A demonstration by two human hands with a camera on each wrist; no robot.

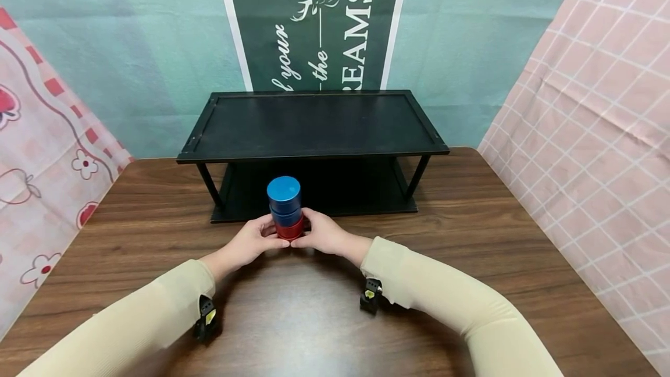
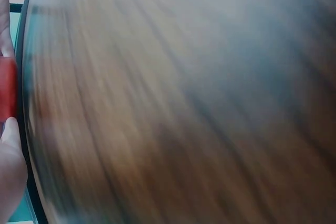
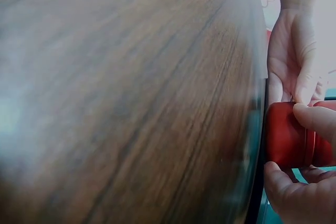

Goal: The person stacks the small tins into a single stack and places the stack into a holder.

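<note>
A round blue canister (image 1: 285,196) with a flat, shiny lid stands upright on a round red canister (image 1: 289,229), in front of the black shelf. From the left, my left hand (image 1: 255,242) holds the red canister between thumb and fingers. My right hand (image 1: 325,233) grips it from the right, and the two thumbs nearly meet at its front. In the right wrist view the red canister (image 3: 286,136) shows a seam around its side. Only a sliver of the red canister (image 2: 7,88) appears at the left wrist view's edge. Whether its base touches the table I cannot tell.
Behind the hands stands a two-level black shelf (image 1: 314,124) with thin posts and an overhanging top board. The dark wood table (image 1: 324,319) reflects light. Patterned cloths hang at the left (image 1: 47,150), back (image 1: 157,63) and right (image 1: 591,132).
</note>
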